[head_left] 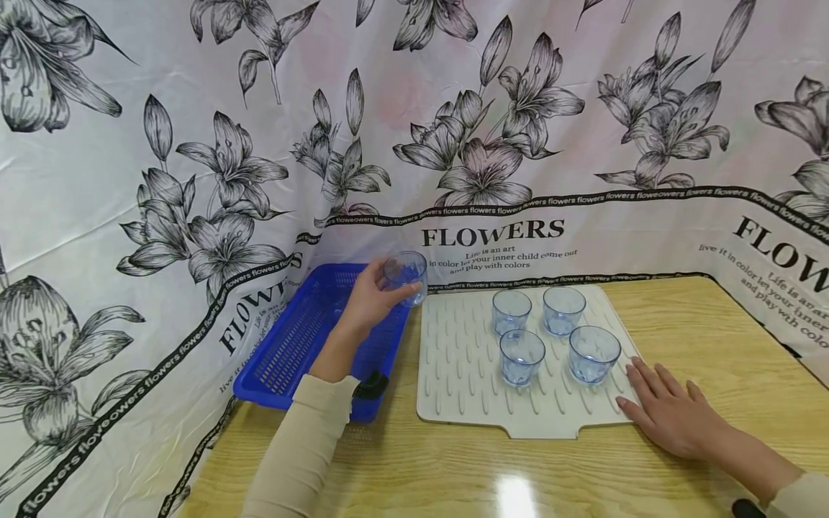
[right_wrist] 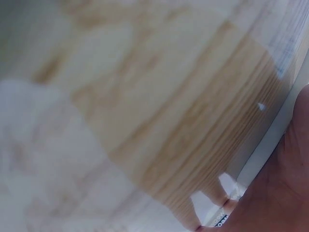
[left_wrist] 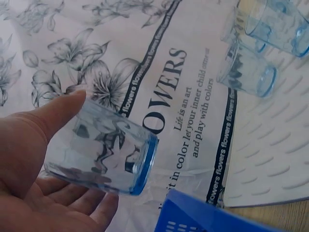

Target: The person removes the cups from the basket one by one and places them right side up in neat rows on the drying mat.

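My left hand [head_left: 370, 298] grips a clear blue drinking glass [head_left: 409, 277] above the right rim of the blue plastic basket [head_left: 259, 394]. In the left wrist view the same glass [left_wrist: 111, 150] lies tilted between thumb and fingers, its thick blue base facing right. Several matching glasses stand upright on the white draining mat [head_left: 453, 388], among them a front right one [head_left: 592, 356] and a front left one [head_left: 520, 360]. With fingers spread, my right hand [head_left: 676, 417] rests flat on the table, its fingertips at the mat's right edge.
The basket, with slotted walls, sits left of the mat on the wooden table [head_left: 440, 475]. A curtain [head_left: 363, 165] printed with flowers hangs behind and along the left side. A dark strap [head_left: 371, 386] circles the left wrist.
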`<state>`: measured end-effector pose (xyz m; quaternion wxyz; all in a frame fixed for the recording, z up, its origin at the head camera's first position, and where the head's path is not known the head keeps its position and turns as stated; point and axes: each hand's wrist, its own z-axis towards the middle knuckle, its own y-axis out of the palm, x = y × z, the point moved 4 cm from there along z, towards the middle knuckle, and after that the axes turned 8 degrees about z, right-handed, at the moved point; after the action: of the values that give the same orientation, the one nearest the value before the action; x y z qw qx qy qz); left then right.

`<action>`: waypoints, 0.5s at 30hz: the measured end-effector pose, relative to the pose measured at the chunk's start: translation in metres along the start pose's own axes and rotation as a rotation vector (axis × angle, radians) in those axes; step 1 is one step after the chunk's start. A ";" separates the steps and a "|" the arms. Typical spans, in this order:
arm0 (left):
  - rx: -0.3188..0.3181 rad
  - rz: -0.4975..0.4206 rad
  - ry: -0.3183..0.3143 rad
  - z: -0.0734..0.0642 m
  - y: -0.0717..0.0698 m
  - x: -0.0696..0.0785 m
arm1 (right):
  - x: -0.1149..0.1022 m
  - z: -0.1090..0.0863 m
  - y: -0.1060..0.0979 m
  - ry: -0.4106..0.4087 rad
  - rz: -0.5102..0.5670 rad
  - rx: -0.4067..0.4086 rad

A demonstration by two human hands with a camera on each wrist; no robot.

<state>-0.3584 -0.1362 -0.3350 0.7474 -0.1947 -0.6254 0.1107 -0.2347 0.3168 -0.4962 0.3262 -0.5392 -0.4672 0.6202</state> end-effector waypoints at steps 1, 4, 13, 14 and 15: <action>0.005 -0.001 -0.004 -0.001 0.001 0.000 | 0.000 0.000 0.000 0.000 -0.001 0.001; 0.024 -0.008 -0.026 -0.003 0.005 -0.001 | 0.000 0.001 0.000 -0.009 -0.008 0.009; 0.079 -0.016 -0.086 -0.008 0.020 -0.005 | -0.001 0.001 -0.001 -0.005 -0.005 0.002; 0.085 -0.014 -0.086 -0.009 0.022 -0.005 | -0.002 0.001 -0.001 -0.004 -0.006 0.002; 0.093 -0.012 -0.085 -0.009 0.023 -0.006 | -0.002 0.001 -0.001 -0.003 -0.006 0.002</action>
<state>-0.3489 -0.1194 -0.3514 0.7291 -0.1513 -0.6518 0.1434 -0.2352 0.3155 -0.4947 0.3279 -0.5365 -0.4688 0.6203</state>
